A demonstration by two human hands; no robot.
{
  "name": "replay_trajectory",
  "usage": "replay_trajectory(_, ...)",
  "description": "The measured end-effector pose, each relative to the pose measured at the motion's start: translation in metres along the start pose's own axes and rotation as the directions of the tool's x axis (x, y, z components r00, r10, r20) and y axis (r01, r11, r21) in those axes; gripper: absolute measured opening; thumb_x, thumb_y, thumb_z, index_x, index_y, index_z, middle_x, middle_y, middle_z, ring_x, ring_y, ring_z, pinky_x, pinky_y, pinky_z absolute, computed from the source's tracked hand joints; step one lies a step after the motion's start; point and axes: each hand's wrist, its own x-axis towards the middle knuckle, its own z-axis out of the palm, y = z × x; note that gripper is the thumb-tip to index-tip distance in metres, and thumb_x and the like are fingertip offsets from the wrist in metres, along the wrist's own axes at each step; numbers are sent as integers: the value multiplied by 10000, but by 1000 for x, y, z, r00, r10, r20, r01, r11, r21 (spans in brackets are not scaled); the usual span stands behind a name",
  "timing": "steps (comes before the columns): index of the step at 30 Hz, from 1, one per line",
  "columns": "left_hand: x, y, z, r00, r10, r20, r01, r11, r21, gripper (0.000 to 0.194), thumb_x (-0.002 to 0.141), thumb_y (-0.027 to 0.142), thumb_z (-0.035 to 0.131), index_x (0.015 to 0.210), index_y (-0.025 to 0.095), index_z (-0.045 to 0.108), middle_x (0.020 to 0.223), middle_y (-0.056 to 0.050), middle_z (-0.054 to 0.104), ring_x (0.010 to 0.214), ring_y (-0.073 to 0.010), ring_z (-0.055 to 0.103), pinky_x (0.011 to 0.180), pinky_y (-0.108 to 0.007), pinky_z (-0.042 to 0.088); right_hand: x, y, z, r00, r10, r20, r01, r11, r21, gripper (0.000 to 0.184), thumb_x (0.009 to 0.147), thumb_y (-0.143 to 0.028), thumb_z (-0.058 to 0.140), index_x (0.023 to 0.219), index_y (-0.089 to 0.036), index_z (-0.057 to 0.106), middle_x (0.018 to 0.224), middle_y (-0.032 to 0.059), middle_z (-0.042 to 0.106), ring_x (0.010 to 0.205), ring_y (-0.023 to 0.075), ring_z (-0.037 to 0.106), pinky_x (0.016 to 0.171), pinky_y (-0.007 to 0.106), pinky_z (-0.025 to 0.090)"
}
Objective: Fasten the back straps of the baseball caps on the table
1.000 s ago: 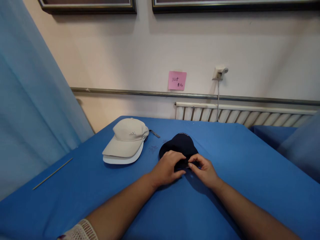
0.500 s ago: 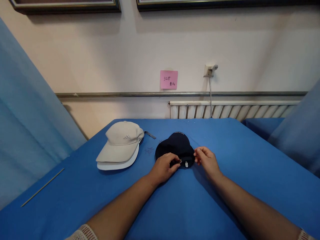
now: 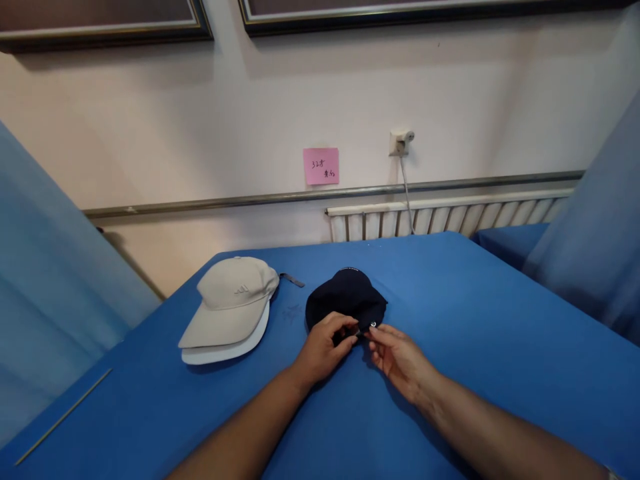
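Note:
A dark navy cap (image 3: 345, 293) lies on the blue-covered table, its back strap side turned toward me. With thumb and fingers pinched, my left hand (image 3: 327, 347) grips the strap area at the near edge of the cap. Close beside it, my right hand (image 3: 400, 360) pinches the cap's strap near a small metal buckle (image 3: 373, 325). The strap itself is mostly hidden by my fingers. To the left sit two stacked caps, a beige cap (image 3: 233, 293) on top of a white cap (image 3: 225, 353); a grey strap sticks out behind them.
A thin stick (image 3: 64, 417) lies at the table's left side. Behind the blue table (image 3: 480, 320) are a radiator (image 3: 445, 217), a metal rail and a wall socket (image 3: 400, 143) with a cord. Blue curtains (image 3: 45, 287) hang at both sides.
My right hand has moved left and nearer to me, from the cap's right edge to the buckle beside my left hand. The left hand keeps its pinch. The view has shifted slightly.

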Motion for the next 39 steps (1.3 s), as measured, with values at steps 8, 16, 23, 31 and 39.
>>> replay_trajectory(8, 0, -2, 2, 1000, -17, 14, 16, 999, 39, 278, 842, 207, 621, 1120, 219, 621, 982, -38, 612, 866, -150, 582, 782, -291, 497, 1, 0, 2, 983, -174, 54, 181, 963, -200, 293, 603, -334, 835, 775, -160, 673, 722, -12, 604, 586, 77, 511, 524, 207, 371)
replay_trajectory(16, 0, 1, 2, 1000, 9, -12, -9, 999, 31, 262, 879, 216, 574, 1136, 234, 625, 1048, -43, 615, 901, -149, 594, 815, -302, 500, 1, -3, 1, 983, -171, 73, 184, 958, -221, 300, 603, -334, 830, 775, -162, 656, 717, -5, 591, 596, 90, 500, 552, 234, 355)
replay_trajectory(23, -1, 2, 7, 999, -28, -47, 29, 999, 27, 258, 838, 180, 613, 1094, 214, 611, 956, -22, 634, 827, -139, 598, 774, -293, 507, 3, 1, -1, 981, -156, 116, 186, 929, -319, 308, 614, -369, 817, 782, -148, 685, 721, 21, 624, 624, 114, 542, 565, 251, 368)
replay_trajectory(31, 0, 2, 8, 999, 5, -40, -4, 1000, 29, 243, 845, 212, 615, 1087, 219, 631, 1032, -49, 627, 871, -152, 601, 795, -313, 521, 7, 3, -3, 978, -161, 135, 204, 881, -427, 314, 624, -411, 792, 738, -134, 697, 606, 15, 609, 553, 111, 513, 550, 266, 367)
replay_trajectory(39, -2, 2, 12, 998, 37, -47, -34, 998, 60, 238, 863, 237, 600, 1096, 226, 649, 1056, -61, 631, 938, -170, 608, 838, -330, 520, 8, 6, -3, 972, -209, 107, 235, 864, -444, 368, 606, -468, 812, 676, -152, 636, 576, 5, 596, 530, 113, 514, 535, 266, 363)
